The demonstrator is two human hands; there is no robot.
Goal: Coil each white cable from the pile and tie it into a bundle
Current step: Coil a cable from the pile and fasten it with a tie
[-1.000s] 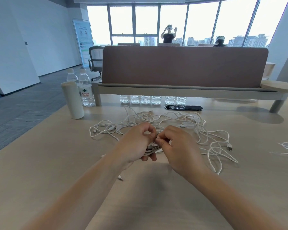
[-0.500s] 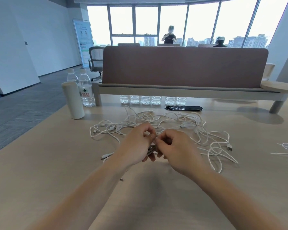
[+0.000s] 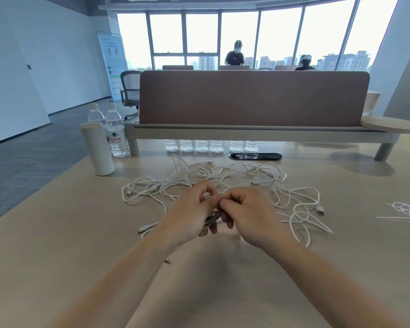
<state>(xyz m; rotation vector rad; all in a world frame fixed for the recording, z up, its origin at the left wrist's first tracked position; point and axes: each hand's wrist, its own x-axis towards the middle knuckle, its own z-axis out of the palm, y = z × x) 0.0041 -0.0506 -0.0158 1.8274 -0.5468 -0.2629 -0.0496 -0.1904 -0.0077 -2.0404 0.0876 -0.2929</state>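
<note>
My left hand curls round the coil; my right hand pinches a strand at its top. I should wrap snugly and keep clear of the pile.

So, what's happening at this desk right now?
A person is working on one coiled white cable with both bare hands, over the desk. The left hand grips the coil's loops, while the right hand pinches the cable at the top of the coil, apparently tying it off. The pile of loose white cables lies tangled just behind the hands, so most of the job is not yet done.
</note>
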